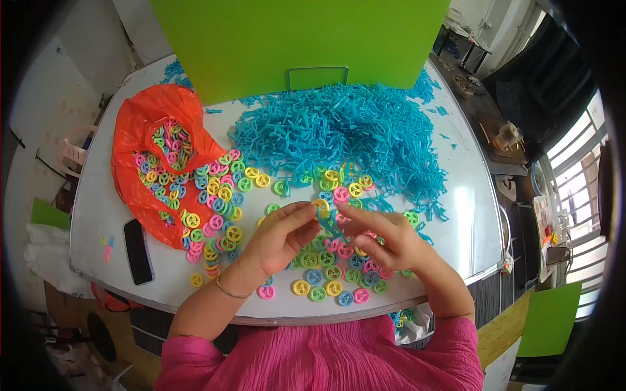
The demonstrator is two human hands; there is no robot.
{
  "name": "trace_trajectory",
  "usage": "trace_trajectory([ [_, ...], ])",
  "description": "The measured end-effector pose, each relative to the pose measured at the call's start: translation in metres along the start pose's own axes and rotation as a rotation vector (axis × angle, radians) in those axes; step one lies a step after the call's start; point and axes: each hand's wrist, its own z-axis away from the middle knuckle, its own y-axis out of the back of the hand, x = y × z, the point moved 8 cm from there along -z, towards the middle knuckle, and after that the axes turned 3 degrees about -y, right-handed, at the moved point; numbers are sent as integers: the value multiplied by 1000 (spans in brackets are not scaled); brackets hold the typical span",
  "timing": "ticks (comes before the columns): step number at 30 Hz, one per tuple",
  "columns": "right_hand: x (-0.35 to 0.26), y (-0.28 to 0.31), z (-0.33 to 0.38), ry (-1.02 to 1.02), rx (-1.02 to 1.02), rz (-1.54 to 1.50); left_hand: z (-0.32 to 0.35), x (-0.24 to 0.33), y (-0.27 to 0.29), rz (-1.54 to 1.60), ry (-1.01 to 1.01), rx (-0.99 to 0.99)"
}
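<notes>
My left hand pinches a small yellow plastic wheel between thumb and fingertips, above the middle of the table's near side. A thin blue plastic piece is against the wheel, between my two hands. Close on the right, my right hand has its fingers bent around the blue piece's end, with the index finger reaching toward the wheel. Their exact contact is partly hidden. Beneath both hands lie many loose small wheels in pink, yellow, green and blue.
A big heap of blue plastic pieces lies against an upright green board with a metal handle. On the left, an open red plastic bag spills wheels onto the white table. A black phone lies near the left edge.
</notes>
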Motion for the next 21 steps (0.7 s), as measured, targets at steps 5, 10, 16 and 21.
trace_trajectory([
  [5, -61, -6, 19, 939, 220, 798, 3, -14, -8, -3, 103, 12],
  [10, -30, 9, 10, 647, 128, 137, -6, 38, 11, -837, -273, 213],
  [16, -1, 8, -4, 195, 56, -474, 2, 92, 23, -1950, -905, 508],
  [21, 11, 6, -5, 101, 14, -734, -1, 91, 23, -1841, -751, 457],
])
